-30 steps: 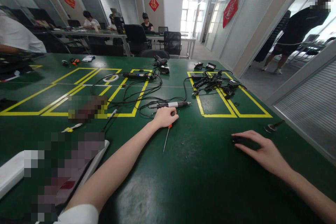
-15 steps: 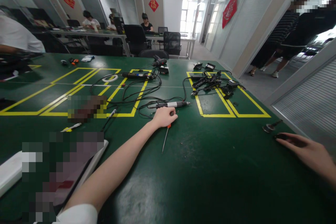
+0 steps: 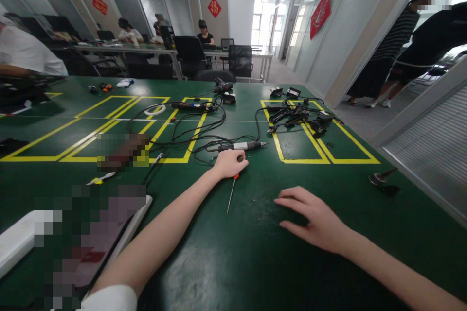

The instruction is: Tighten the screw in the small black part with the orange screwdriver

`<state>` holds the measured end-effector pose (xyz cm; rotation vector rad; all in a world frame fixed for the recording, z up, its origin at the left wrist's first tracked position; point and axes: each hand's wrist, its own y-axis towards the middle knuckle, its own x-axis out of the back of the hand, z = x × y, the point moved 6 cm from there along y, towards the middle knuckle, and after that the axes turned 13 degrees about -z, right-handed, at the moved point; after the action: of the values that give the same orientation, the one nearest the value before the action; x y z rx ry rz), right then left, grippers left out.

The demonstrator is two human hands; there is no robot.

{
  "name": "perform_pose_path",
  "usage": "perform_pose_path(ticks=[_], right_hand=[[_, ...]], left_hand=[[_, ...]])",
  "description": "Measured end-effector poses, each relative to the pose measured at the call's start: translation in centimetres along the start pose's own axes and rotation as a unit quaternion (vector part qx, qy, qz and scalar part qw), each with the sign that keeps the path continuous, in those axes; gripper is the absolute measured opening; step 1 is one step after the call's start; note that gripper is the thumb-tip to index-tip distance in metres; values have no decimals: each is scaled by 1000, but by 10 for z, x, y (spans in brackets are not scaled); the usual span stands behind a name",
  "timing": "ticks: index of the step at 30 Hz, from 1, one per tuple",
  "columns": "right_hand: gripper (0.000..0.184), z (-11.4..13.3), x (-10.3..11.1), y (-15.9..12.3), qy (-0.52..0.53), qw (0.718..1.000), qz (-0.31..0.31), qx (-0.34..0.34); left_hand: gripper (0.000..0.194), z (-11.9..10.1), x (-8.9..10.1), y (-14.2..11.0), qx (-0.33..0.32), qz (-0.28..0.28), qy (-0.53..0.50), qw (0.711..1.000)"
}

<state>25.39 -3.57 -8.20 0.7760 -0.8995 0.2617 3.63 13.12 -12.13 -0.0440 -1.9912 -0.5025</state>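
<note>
My left hand (image 3: 230, 163) is closed around the handle of a screwdriver (image 3: 231, 197), its thin metal shaft pointing down toward me and a bit of orange showing below the fist. Just beyond that hand lies a grey and black electric screwdriver (image 3: 241, 146) with a cord. My right hand (image 3: 310, 216) hovers over the green table (image 3: 277, 272) with fingers apart and nothing in them. A couple of tiny bits, perhaps screws, lie between the two hands. Farther right, a small dark flat piece (image 3: 391, 190) rests beside a round metal part with a stem (image 3: 378, 178).
Black cables and adapters (image 3: 295, 114) are heaped inside yellow tape at the far right. A cordless drill (image 3: 222, 86) and a second corded tool (image 3: 191, 106) lie farther back. At left are a tablet-like device (image 3: 109, 238) and a white object (image 3: 22, 235). People sit or stand beyond.
My right hand carried the dark piece rightward, let it go beside the round metal part, and came back left with fingers spread. My left hand stayed in place on the screwdriver.
</note>
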Motion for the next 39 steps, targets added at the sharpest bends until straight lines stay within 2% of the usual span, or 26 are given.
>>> perform_pose_path(ticks=[2, 5, 9, 14, 17, 20, 26, 31, 35, 39], right_hand=[[44, 24, -34, 24, 11, 997, 46, 63], [43, 31, -59, 40, 21, 992, 76, 100], [30, 20, -65, 39, 49, 990, 82, 109], [19, 2, -58, 34, 74, 991, 52, 103], [20, -18, -48, 30, 58, 994, 33, 86], [21, -45, -28, 19, 13, 998, 7, 64], [26, -118, 34, -30, -104, 993, -33, -41], [34, -170, 82, -73, -250, 963, -64, -81], [36, -182, 92, -84, -311, 948, -35, -60], [36, -168, 100, -81, -346, 936, -34, -60]], left_hand=[[23, -1, 0, 0, -2, 0, 0, 1000], [23, -1, 0, 0, -4, -2, 2, 1000], [23, 0, -1, 0, -2, -4, 3, 1000], [22, 0, -1, 0, -4, -4, -1, 1000], [23, 0, 0, 0, -1, -1, 0, 1000], [24, -1, 0, 0, 1, 3, 2, 1000], [24, 0, 0, 0, 1, 6, 7, 1000], [23, 0, 0, 0, 0, 5, 9, 1000], [24, 0, 1, 0, -4, -1, 8, 1000], [23, 1, 0, -1, -7, -1, 7, 1000]])
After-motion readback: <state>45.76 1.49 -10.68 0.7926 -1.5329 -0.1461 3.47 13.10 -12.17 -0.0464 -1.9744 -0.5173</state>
